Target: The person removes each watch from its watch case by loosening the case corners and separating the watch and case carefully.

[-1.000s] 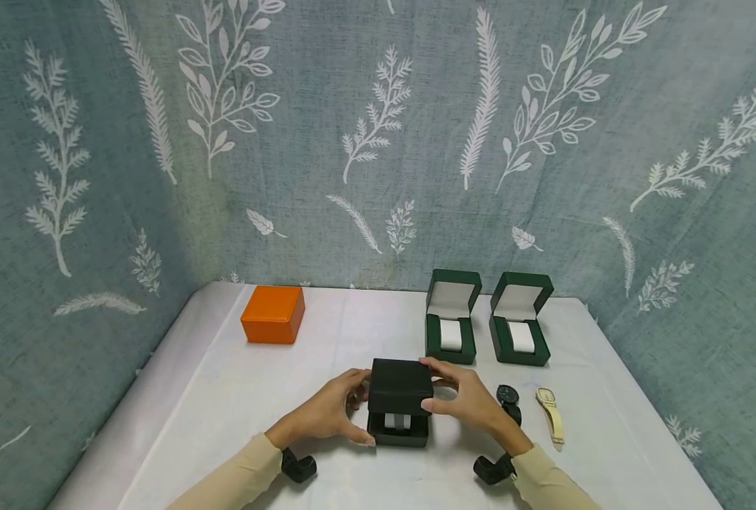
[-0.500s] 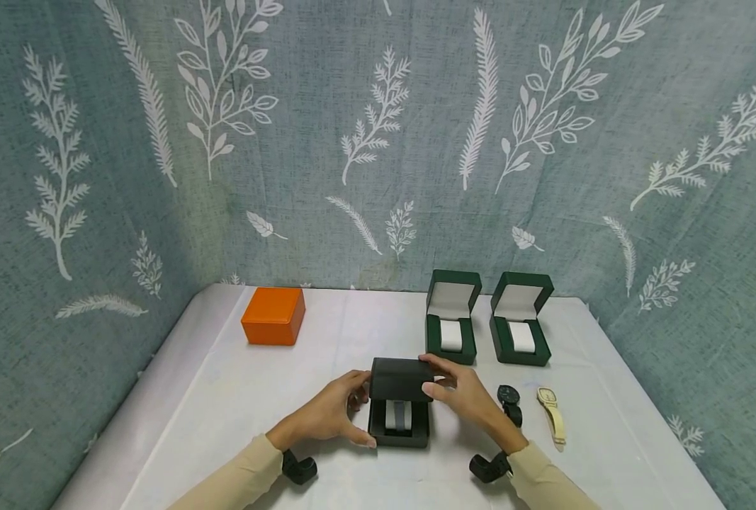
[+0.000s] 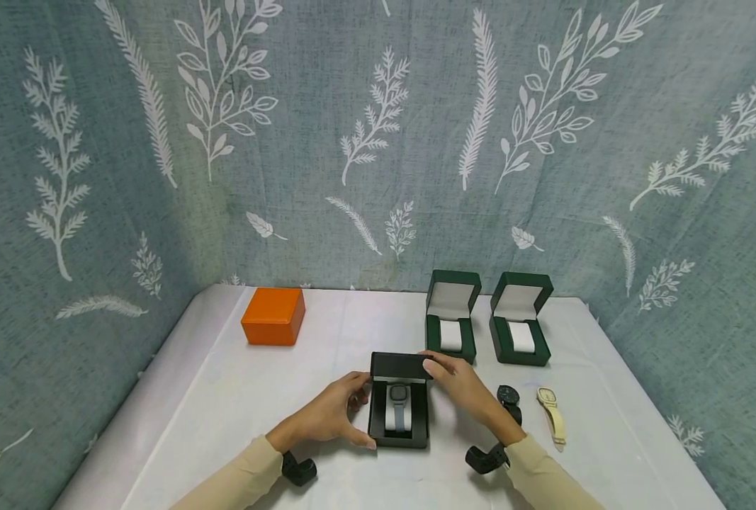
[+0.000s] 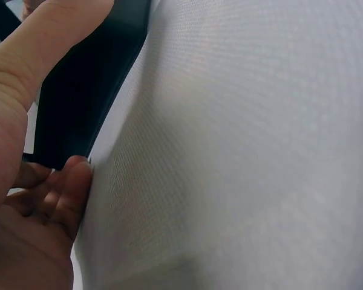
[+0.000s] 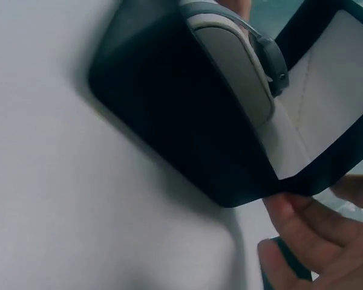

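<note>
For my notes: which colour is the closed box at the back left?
Orange box, clearest in the head view.

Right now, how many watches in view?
3. A grey watch in the black box between the hands; a black watch and a cream watch on the table, right of it. The shut orange box may hide more.

The head camera looks forward and down from above the near table edge, taking in the whole white table and the leaf-print curtain behind. The left wrist camera sits very close, low beside the black box, facing along the tablecloth. The right wrist camera, equally close, views that same box from its other side.
</note>
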### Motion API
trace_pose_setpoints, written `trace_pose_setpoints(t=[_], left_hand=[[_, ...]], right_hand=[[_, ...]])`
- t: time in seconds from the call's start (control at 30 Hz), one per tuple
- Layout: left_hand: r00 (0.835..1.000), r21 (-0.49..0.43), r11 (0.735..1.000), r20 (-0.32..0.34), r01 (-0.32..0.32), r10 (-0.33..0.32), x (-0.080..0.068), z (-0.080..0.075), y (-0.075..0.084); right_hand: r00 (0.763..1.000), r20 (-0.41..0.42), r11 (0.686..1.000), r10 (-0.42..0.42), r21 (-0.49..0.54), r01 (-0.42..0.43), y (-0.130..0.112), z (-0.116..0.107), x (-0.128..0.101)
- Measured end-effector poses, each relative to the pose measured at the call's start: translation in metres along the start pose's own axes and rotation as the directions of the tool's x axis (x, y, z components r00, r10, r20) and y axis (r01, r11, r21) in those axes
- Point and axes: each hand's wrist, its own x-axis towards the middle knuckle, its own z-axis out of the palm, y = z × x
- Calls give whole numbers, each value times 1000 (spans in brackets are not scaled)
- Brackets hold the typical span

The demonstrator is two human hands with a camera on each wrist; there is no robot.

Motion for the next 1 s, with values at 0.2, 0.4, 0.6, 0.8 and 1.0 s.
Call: trace_pose_setpoints(t=[0.2, 0.4, 0.6, 0.8, 1.0], left_hand=[[1000, 9, 1000, -3, -5, 5, -1, 0, 0], [1000, 12, 1000, 0, 0, 0, -2, 0, 0], [1000, 16, 1000, -2, -16, 16, -1, -1, 1], [1000, 9, 1000, 0, -13, 13, -1, -1, 1], [1000, 8, 1000, -2, -14, 14, -1, 0, 1]], right_hand=[[986, -50, 986, 160, 53, -157, -8, 0, 8], [975, -27, 970, 220, 109, -216, -15, -2, 14], [971, -18, 963, 238, 138, -233, -19, -3, 16], [969, -13, 958, 246, 156, -241, -20, -3, 16], [964, -44, 953, 263, 169, -252, -20, 0, 16]])
